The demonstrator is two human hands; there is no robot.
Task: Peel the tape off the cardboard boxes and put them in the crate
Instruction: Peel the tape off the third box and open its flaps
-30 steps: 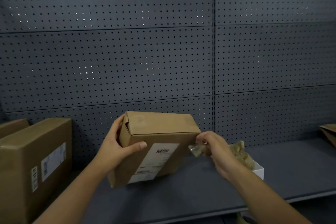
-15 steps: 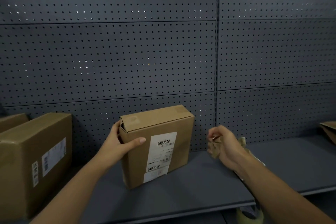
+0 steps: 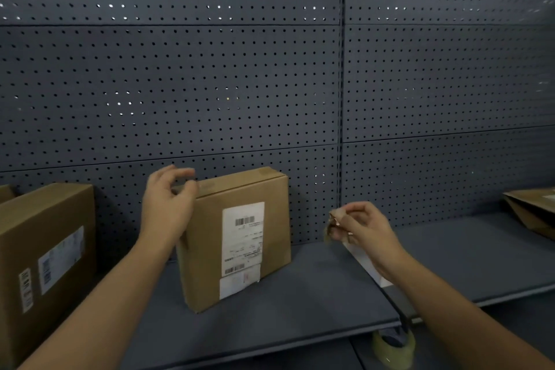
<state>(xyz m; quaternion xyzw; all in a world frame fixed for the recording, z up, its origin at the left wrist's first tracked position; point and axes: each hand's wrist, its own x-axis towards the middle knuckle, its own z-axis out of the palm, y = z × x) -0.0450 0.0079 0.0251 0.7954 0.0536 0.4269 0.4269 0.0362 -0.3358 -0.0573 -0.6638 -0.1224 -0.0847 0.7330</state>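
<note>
Cardboard box point(image 3: 237, 237) stood upright mid-shelf point(image 3: 300, 309), apparently stripped; left hand point(image 3: 168, 204) hovered at its top corner, fingers loosely curled, holding nothing. Right hand point(image 3: 363, 228) pinched crumpled tape point(image 3: 332, 224). No crate visible.

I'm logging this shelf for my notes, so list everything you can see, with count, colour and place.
Brown cardboard box with white shipping label: one, standing on the shelf, centre.
Large brown cardboard box: one, far left.
Brown flattened cardboard piece: one, far right.
Crumpled brownish peeled tape: one wad, in the right hand.
Yellowish tape roll: one, below the shelf edge.
Grey metal shelf: one.
Grey pegboard wall: behind.
Left hand: at the centre box's top left corner.
Right hand: fingers pinch the tape.
</note>
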